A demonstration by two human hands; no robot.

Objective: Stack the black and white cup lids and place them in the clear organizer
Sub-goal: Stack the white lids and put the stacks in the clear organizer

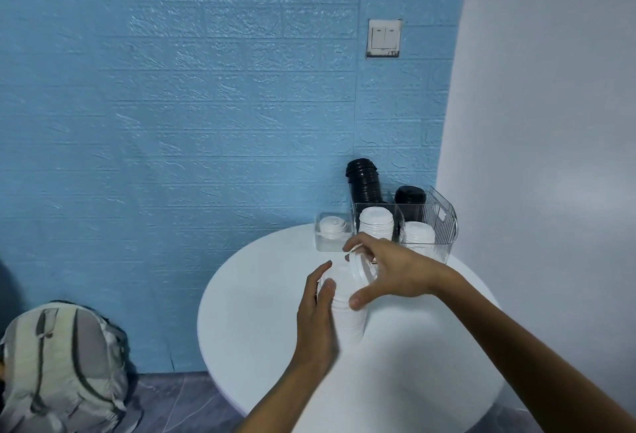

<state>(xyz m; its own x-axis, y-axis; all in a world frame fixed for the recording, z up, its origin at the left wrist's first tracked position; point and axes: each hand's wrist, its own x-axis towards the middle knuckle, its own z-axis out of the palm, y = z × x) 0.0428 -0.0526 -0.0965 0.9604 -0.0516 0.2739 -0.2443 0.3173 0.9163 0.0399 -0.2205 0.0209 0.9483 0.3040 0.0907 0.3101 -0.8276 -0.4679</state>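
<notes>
Your left hand (315,308) grips the tall stack of white plastic lids (346,312); your right hand (385,271) pinches one white lid (358,265) atop it.

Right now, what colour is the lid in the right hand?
White, seen in the head view: the lid held by the right hand.

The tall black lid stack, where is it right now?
In the head view, the tall black lid stack stands in the clear organizer's back-left compartment, against the blue wall, behind a white lid stack.
</notes>
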